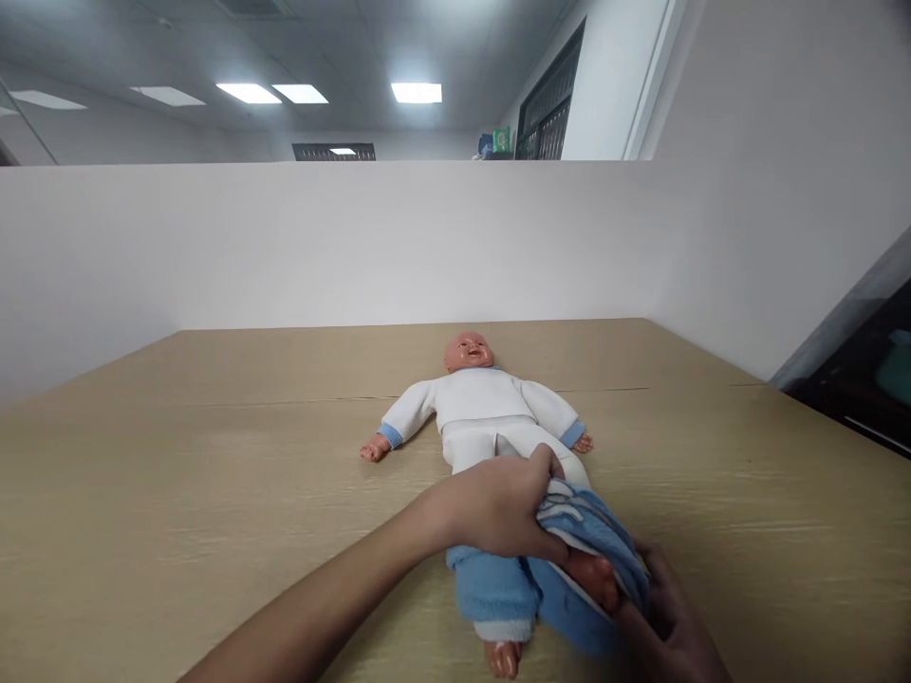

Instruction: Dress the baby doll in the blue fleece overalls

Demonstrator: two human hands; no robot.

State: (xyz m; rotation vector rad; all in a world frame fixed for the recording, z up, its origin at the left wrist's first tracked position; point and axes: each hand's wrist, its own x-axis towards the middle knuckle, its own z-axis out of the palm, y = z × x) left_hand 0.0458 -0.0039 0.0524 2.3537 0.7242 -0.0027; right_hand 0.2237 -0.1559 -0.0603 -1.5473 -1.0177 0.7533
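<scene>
A baby doll (484, 396) lies on its back on the table, head away from me, in a white top with blue cuffs and white bottoms. Blue fleece trousers (496, 583) cover its lower legs. One foot (504, 656) pokes out of the white-edged cuff on the left. On the right, the fabric is bunched around the other foot (598, 579). My left hand (509, 498) grips the bunched trouser leg from above, thumb near the foot. My right hand (665, 612) holds the same leg from the right side, its fingers partly hidden by the cloth.
The wooden table (213, 493) spreads around the doll, with a seam across its far part. A white partition (399, 242) stands behind it, and a wall rises at the right. A dark object (868, 370) sits beyond the right edge.
</scene>
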